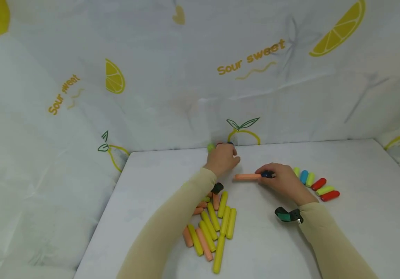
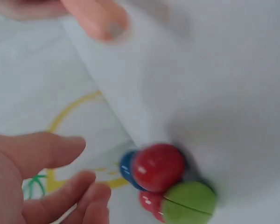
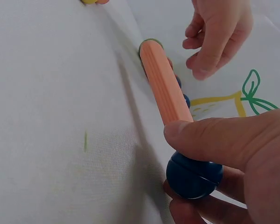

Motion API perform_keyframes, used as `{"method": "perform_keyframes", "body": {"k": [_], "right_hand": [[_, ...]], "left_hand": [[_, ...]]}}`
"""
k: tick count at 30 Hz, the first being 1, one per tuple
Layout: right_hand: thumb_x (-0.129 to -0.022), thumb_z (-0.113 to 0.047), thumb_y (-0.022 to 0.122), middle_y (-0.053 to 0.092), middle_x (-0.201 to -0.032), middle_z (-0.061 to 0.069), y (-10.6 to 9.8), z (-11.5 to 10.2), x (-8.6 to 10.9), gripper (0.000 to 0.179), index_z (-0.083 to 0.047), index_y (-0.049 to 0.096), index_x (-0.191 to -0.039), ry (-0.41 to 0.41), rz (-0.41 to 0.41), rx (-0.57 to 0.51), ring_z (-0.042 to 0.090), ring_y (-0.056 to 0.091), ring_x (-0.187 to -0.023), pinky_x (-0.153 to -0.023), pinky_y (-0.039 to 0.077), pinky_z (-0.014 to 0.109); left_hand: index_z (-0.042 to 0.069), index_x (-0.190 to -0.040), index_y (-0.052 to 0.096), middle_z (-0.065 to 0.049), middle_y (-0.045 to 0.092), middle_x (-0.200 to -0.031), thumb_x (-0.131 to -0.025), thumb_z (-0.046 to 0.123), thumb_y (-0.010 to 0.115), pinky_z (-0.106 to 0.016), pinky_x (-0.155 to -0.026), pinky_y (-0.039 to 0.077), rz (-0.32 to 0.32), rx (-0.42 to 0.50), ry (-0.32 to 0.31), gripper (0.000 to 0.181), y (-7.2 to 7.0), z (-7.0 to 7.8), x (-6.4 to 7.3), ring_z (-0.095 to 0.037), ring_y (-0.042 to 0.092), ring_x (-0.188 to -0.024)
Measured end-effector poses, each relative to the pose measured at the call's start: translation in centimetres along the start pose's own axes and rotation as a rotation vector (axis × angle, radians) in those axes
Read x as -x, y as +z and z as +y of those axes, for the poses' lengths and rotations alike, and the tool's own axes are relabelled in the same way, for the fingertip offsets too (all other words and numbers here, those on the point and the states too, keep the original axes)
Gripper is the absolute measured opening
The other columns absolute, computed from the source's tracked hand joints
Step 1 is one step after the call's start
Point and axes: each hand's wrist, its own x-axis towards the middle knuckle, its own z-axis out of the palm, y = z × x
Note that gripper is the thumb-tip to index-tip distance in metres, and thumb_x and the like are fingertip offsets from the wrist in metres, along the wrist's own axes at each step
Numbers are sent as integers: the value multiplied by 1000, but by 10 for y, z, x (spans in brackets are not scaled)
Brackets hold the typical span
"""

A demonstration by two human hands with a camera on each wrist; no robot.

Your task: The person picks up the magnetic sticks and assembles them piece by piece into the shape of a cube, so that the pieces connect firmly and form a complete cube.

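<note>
My right hand (image 1: 283, 183) pinches an orange stick (image 3: 165, 79) by one end, thumb on top. A dark blue rounded piece with a groove (image 3: 194, 175) sits at that same end, among the fingers. The stick points left, toward my left hand (image 1: 222, 159), which is reaching over the table's far edge. In the left wrist view its thumb and fingers are apart with nothing between them. Close beside them are a red rounded piece (image 2: 158, 167), a grooved green one (image 2: 190, 205) and a blue one (image 2: 127, 169), partly hidden behind the red.
Yellow sticks (image 1: 231, 223) and orange sticks (image 1: 204, 244) lie loosely grouped at the front middle, partly under the left forearm. Beyond the right hand, short red (image 1: 330, 195), green and blue pieces form a row. A printed cloth (image 1: 172, 97) hangs behind the white table (image 1: 360, 166).
</note>
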Motion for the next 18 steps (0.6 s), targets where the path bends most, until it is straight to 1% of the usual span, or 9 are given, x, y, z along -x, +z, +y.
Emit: {"method": "perform_keyframes", "body": {"k": [1, 2, 3, 4, 6, 10, 13, 16, 18], "right_hand": [[-101, -23, 78, 72, -134, 21, 0, 0, 0, 24, -14, 80, -123, 10, -2, -2, 43, 65, -124, -107, 52, 67], [-101, -23, 78, 72, -135, 22, -1, 0, 1, 24, -14, 79, -123, 16, -6, -2, 43, 64, -123, -107, 52, 67], [-101, -23, 78, 72, -135, 22, -1, 0, 2, 24, -15, 79, -123, 24, -11, -4, 43, 64, -123, -107, 52, 67], [-101, -24, 78, 71, -136, 22, 0, 0, 3, 24, -15, 79, -123, 32, -16, -3, 43, 64, -123, -107, 52, 67], [-101, -24, 78, 71, -136, 22, 1, 0, 4, 24, -16, 79, -123, 42, -24, -6, 43, 64, -124, -107, 52, 66], [-101, -24, 78, 73, -134, 21, 4, 1, 6, 22, -16, 80, -122, 28, -12, -2, 42, 65, -123, -106, 53, 66], [-101, -23, 78, 72, -134, 21, 3, 2, 5, 23, -16, 80, -122, 27, 8, -5, 42, 65, -123, -106, 53, 66], [-101, -24, 77, 72, -136, 22, -1, 3, 3, 23, -16, 79, -123, 33, 15, 2, 43, 64, -124, -106, 53, 67], [-101, -24, 77, 71, -137, 22, -5, 4, 3, 24, -16, 79, -123, 41, 17, 8, 43, 64, -125, -107, 53, 67]], "left_hand": [[12, -91, 76, 1, 71, -87, -101, 31, 75, -25, -57, 45, 61, -41, -28, 22, -1, -3, -4, -9, 55, -68], [11, -84, 73, 1, 68, -83, -100, 30, 76, -26, -54, 43, 108, -78, -56, 25, 0, -5, -8, -9, 54, -66], [11, -78, 70, 0, 66, -80, -99, 29, 77, -27, -51, 43, 143, -108, -77, 28, 1, -8, -11, -11, 54, -64], [11, -74, 67, -1, 64, -79, -98, 29, 79, -28, -50, 42, 162, -131, -96, 32, 3, -10, -13, -12, 55, -64], [12, -71, 64, -2, 66, -82, -95, 29, 81, -29, -50, 44, 166, -146, -139, 33, 9, -15, -17, -15, 62, -67], [10, -76, 70, -7, 73, -89, -94, 26, 81, -34, -55, 54, 169, -141, -188, 26, 20, -21, -23, -23, 73, -77], [9, -76, 73, -9, 75, -86, -94, 23, 80, -37, -55, 58, 209, -169, -193, 24, 25, -22, -29, -26, 76, -77], [10, -73, 71, -8, 74, -80, -94, 22, 79, -36, -51, 55, 241, -202, -190, 26, 24, -20, -33, -23, 74, -72], [11, -72, 71, -6, 73, -80, -93, 25, 81, -34, -50, 53, 240, -174, -186, 27, 20, -17, -32, -21, 72, -70]]}}
